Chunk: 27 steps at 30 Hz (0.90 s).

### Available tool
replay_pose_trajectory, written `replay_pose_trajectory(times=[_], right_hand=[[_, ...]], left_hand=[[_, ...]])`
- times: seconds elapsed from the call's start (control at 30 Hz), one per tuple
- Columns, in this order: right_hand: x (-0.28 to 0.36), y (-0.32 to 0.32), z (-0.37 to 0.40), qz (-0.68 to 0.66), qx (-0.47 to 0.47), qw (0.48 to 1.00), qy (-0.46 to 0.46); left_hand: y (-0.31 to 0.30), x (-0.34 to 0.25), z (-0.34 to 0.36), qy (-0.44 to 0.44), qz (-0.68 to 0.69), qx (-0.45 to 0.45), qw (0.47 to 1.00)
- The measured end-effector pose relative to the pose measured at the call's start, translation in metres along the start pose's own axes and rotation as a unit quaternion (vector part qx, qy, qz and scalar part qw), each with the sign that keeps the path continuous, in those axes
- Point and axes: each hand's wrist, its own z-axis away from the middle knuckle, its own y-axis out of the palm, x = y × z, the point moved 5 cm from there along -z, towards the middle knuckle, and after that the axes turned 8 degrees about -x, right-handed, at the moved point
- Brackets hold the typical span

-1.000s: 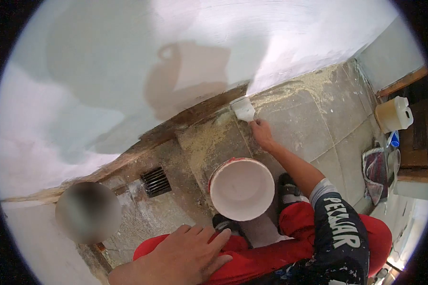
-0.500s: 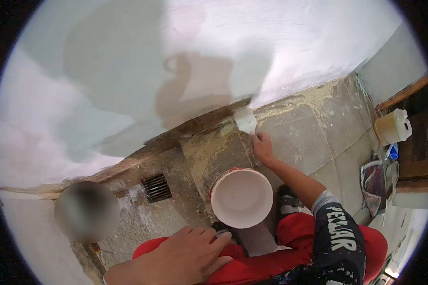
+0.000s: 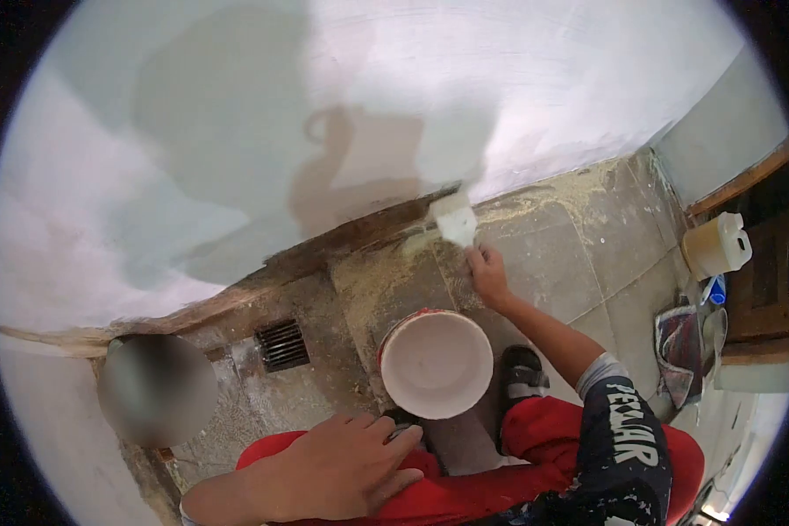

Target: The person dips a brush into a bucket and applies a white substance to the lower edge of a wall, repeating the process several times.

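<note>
Brush (image 3: 454,219) is still at the foot of the wall (image 3: 394,79), much as in the earlier frame, the right hand's (image 3: 488,273) fingers clenched on its handle, mostly hiding it. The left hand (image 3: 337,469) lies over the red trousers (image 3: 465,495), fingers loosely spread, released. A round blur conceals something left of the drain (image 3: 282,345). Bare floor (image 3: 543,254) separates brush from bucket (image 3: 437,364) and reaches right towards the jug (image 3: 714,246).
</note>
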Motion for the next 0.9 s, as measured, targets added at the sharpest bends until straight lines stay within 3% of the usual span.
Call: replay_pose_trajectory(times=[0.07, 0.1, 0.2, 0.33, 0.47, 0.5, 0.63, 0.7, 0.73, 0.77, 0.83, 0.9], right_hand=[[-0.041, -0.006, -0.007, 0.151, -0.019, 0.986, -0.066], [-0.036, -0.004, 0.002, 0.123, -0.015, 0.992, 0.001], [-0.057, 0.000, -0.014, 0.154, -0.032, 0.987, 0.018], [0.022, 0.011, -0.025, 0.172, -0.028, 0.983, -0.059], [0.083, 0.004, -0.002, 0.033, -0.005, 0.997, -0.066], [0.086, 0.003, 0.004, -0.032, 0.009, 0.998, -0.059], [0.071, 0.005, 0.003, -0.046, 0.013, 0.999, -0.001], [0.051, 0.011, -0.014, 0.084, -0.020, 0.989, -0.123], [0.032, 0.012, -0.023, 0.085, -0.021, 0.988, -0.125], [0.008, 0.014, -0.030, 0.102, -0.026, 0.987, -0.119], [0.013, 0.018, -0.025, 0.116, -0.031, 0.986, -0.113], [0.005, 0.014, -0.015, 0.101, 0.017, 0.993, 0.064]], left_hand=[[0.000, 0.000, -0.001, 0.022, 0.008, -0.027, 0.999], [-0.001, -0.001, -0.001, 0.022, 0.006, -0.030, 0.999], [-0.002, -0.004, -0.001, 0.024, -0.027, -0.046, 0.998], [-0.002, -0.006, -0.002, 0.034, -0.016, -0.045, 0.998], [0.000, -0.005, -0.008, 0.045, -0.029, -0.046, 0.997], [0.002, -0.005, -0.010, 0.044, -0.025, -0.045, 0.998], [0.006, -0.001, -0.019, 0.061, -0.027, -0.050, 0.997], [0.001, -0.004, -0.022, 0.067, -0.022, -0.060, 0.996], [0.000, -0.004, -0.024, 0.043, -0.020, -0.006, 0.999], [0.002, -0.003, -0.023, 0.018, -0.018, 0.050, 0.998], [0.004, -0.001, -0.022, 0.023, -0.018, 0.036, 0.999], [0.008, -0.001, -0.018, 0.028, -0.014, 0.021, 0.999]])
